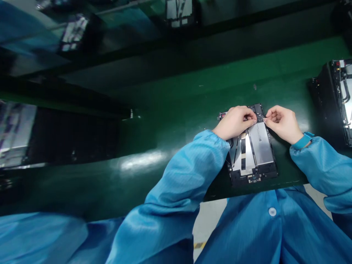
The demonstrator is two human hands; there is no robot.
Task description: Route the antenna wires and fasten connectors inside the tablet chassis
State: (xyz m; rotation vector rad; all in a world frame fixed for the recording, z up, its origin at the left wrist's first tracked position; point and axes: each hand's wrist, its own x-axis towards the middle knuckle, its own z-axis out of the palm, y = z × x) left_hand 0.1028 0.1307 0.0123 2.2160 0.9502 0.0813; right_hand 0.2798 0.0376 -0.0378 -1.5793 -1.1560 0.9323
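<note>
An opened tablet point(264, 145) lies flat on the green bench, its silver battery, dark flex cables and black boards exposed. Over its upper left part is my left hand point(237, 119), thumb and fingertips pinched together close to a small dark part near the top of the battery. From the right comes my right hand point(283, 123), index finger and thumb also pinched at the tablet's upper right edge. Whatever sits between the fingertips of either hand is too small to make out. The lower half of the tablet is uncovered.
A stack of opened tablets point(330, 102) stands at the right. Another stack point(71, 135) is at the left, blurred. More units point(180, 13) sit on the far side beyond a dark rail. A co-worker's blue sleeve point(41, 234) reaches in at lower left. The green bench point(165, 110) has its front edge near my body.
</note>
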